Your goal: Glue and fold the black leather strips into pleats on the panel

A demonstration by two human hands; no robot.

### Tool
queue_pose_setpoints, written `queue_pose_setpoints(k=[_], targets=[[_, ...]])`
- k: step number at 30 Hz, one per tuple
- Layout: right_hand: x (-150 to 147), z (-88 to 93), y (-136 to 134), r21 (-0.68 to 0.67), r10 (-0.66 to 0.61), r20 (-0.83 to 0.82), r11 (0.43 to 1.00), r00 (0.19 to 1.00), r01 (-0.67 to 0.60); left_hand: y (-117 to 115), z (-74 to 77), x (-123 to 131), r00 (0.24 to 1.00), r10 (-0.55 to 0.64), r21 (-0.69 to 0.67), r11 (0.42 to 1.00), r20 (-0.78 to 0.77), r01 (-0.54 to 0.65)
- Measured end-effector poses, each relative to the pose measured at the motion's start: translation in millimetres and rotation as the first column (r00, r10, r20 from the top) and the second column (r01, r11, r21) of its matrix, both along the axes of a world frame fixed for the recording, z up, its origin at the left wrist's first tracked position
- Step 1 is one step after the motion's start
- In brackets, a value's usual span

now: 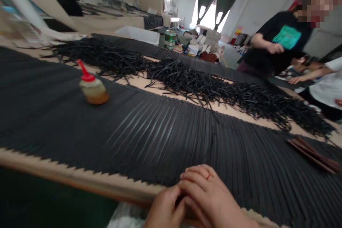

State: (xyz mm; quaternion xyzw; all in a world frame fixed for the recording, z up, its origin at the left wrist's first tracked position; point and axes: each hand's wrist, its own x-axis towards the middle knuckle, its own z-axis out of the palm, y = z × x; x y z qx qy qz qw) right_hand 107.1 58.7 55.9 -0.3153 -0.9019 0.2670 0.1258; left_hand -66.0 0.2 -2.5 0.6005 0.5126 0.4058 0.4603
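Note:
My left hand and my right hand are together at the near edge of the table, fingers bent and pressed against each other. The right one lies partly over the left and has a thin red band on a finger. Whatever may be between them is hidden. Just beyond them lies a long row of overlapping black strips, some with shiny wet-looking streaks. On the row's left part stands a squat clear bottle with a red nozzle cap and amber liquid inside, apart from my hands.
Tangled black strips are heaped along the table's middle, with another black row behind. A folded brown piece lies at right. A white tub stands at the back. Two people are across the table at right.

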Motion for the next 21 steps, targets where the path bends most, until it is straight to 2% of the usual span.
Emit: queue_pose_setpoints(k=[3,5,7,10,13,21], targets=[[-13.4,14.3,14.5,-0.149,0.035,0.132,0.989,0.991,-0.015,-6.5,14.6,-5.5,0.989,0.138,-0.167,0.975,-0.059,-0.146],[-20.8,11.4,24.9,-0.274,0.070,0.153,0.961,0.986,-0.025,-11.1,14.7,-13.4,0.975,0.216,-0.226,0.949,-0.045,-0.220],[-30.2,5.3,34.6,-0.328,0.102,0.135,0.943,0.986,-0.053,-16.3,12.1,-22.0,0.962,0.274,-0.265,0.928,0.010,-0.261],[-50.2,-1.9,49.3,-0.305,0.154,0.143,0.947,0.978,-0.105,-23.1,8.1,-33.3,0.943,0.322,-0.313,0.907,0.089,-0.281],[-71.9,-6.1,64.5,-0.245,0.195,0.178,0.958,0.964,-0.148,-29.0,4.5,-43.8,0.934,0.342,-0.327,0.899,0.105,-0.292],[-97.3,-13.4,89.0,-0.076,0.194,0.280,0.981,0.940,-0.179,-43.8,1.0,-65.3,0.929,0.362,-0.212,0.905,-0.072,-0.369]])
